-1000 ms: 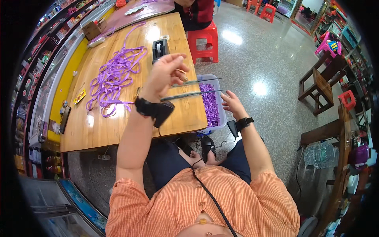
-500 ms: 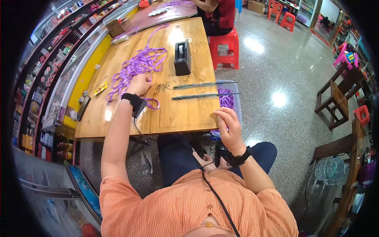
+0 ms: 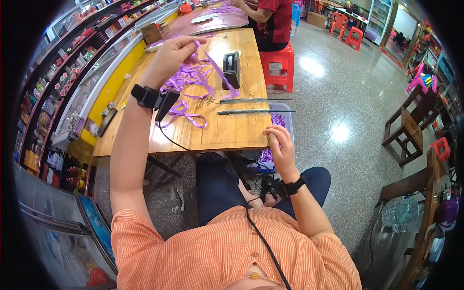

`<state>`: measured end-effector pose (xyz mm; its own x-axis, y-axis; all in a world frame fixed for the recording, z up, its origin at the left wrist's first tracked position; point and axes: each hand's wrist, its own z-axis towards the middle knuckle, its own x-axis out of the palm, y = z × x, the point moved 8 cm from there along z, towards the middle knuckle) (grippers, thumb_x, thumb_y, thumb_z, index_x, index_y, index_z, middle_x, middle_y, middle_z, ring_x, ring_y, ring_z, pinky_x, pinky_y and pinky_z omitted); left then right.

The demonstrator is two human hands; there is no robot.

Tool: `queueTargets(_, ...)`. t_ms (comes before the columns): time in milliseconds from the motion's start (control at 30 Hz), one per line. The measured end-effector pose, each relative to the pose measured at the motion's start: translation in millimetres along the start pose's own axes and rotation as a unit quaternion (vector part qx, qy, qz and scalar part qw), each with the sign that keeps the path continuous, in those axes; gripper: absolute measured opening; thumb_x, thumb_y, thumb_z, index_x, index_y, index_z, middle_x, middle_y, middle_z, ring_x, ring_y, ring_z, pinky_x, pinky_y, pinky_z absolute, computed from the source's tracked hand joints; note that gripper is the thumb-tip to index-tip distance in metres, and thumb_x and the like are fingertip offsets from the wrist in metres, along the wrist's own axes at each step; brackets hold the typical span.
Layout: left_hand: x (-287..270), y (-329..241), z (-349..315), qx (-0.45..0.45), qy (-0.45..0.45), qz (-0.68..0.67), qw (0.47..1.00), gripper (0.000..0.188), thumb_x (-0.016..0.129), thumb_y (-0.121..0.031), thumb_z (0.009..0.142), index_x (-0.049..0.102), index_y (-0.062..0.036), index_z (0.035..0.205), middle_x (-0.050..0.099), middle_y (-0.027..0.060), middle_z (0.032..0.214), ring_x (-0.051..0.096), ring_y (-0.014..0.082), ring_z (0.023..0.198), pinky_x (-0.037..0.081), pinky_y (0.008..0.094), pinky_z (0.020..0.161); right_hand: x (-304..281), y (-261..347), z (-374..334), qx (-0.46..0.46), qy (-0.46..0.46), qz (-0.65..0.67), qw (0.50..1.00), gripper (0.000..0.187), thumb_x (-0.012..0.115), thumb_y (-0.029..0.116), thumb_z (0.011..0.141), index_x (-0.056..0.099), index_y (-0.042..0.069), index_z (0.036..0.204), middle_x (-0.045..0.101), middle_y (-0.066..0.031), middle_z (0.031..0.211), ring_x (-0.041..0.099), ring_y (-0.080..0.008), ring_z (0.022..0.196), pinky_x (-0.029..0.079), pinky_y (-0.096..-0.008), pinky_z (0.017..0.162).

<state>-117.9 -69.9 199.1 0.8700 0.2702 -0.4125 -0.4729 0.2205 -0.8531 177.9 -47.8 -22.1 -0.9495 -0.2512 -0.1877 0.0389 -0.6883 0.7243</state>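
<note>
Raised over the far left part of the table, my left hand point(image 3: 175, 55) pinches a purple ribbon point(image 3: 220, 72), which hangs down toward the right. Below it lies a loose tangled heap of the same ribbon point(image 3: 180, 81), with loops point(image 3: 186, 116) spreading to the near side. At the table's near right corner is my right hand point(image 3: 282, 149), thumb and fingers closed together; whatever they hold, if anything, is hidden. Just beyond it, two thin dark rods point(image 3: 244, 112) lie side by side, their tips past the right edge. A black tape dispenser point(image 3: 231, 71) stands behind them.
A bin point(image 3: 290, 128) with purple ribbon pieces stands beside the wooden table point(image 3: 217, 137) on the right. Beyond it are a red stool point(image 3: 278, 60) and a seated person in red point(image 3: 270, 17). Shelves of goods point(image 3: 63, 82) line the left. A black cable point(image 3: 176, 142) trails from my left wrist.
My left hand has risen from the heap and moved away from me, lifting a length of ribbon. My right hand has stayed at the corner. The view has shifted slightly.
</note>
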Motion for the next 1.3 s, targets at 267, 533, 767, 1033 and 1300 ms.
queueTargets(267,69,-85,-37,0.076,0.096,0.020,0.992,0.026,0.052,-0.020,0.103,0.067,-0.0038,0.116,0.064,-0.0019,0.084,0.062,0.0051,0.075,0.053,0.0227,0.071,-12,23,4,0.115,0.035,-0.071,0.990,0.025,0.066,0.014,0.092,0.067,0.001,0.113,0.063,-0.0112,0.114,0.061,-0.0205,0.100,0.050,-0.0316,0.084)
queueTargets(533,179,-61,-91,-0.017,0.278,0.033,0.960,0.031,0.064,-0.014,0.096,0.062,0.0008,0.123,0.067,0.0040,0.087,0.064,0.0084,0.072,0.054,0.0242,0.065,-8,108,27,0.135,0.112,0.352,0.919,0.035,0.067,0.011,0.094,0.059,-0.004,0.124,0.067,-0.0089,0.115,0.064,-0.0143,0.105,0.050,-0.0275,0.090)
queueTargets(767,160,-51,-87,-0.062,0.235,-0.099,0.965,0.030,0.064,-0.015,0.095,0.062,-0.0006,0.122,0.064,0.0001,0.086,0.061,0.0069,0.074,0.052,0.0230,0.068,-50,66,12,0.202,0.110,0.190,0.954,0.023,0.067,0.010,0.094,0.068,-0.006,0.110,0.072,-0.0081,0.094,0.068,-0.0127,0.086,0.054,-0.0254,0.078)
queueTargets(1033,165,-28,-88,-0.073,0.210,-0.142,0.965,0.022,0.064,-0.013,0.095,0.065,-0.0019,0.115,0.063,-0.0005,0.086,0.060,0.0073,0.074,0.050,0.0220,0.069,-73,15,-7,0.250,0.127,0.204,0.938,0.023,0.068,0.012,0.091,0.070,-0.005,0.107,0.072,-0.0060,0.089,0.067,-0.0115,0.083,0.052,-0.0251,0.078)
queueTargets(1300,165,8,-72,-0.101,0.124,-0.214,0.964,0.016,0.063,-0.011,0.095,0.066,-0.0030,0.109,0.063,0.0000,0.087,0.060,0.0080,0.074,0.050,0.0234,0.070,-87,-34,-11,0.277,0.086,0.160,0.943,0.024,0.064,0.010,0.093,0.069,-0.005,0.111,0.074,-0.0089,0.094,0.069,-0.0131,0.086,0.052,-0.0248,0.078)
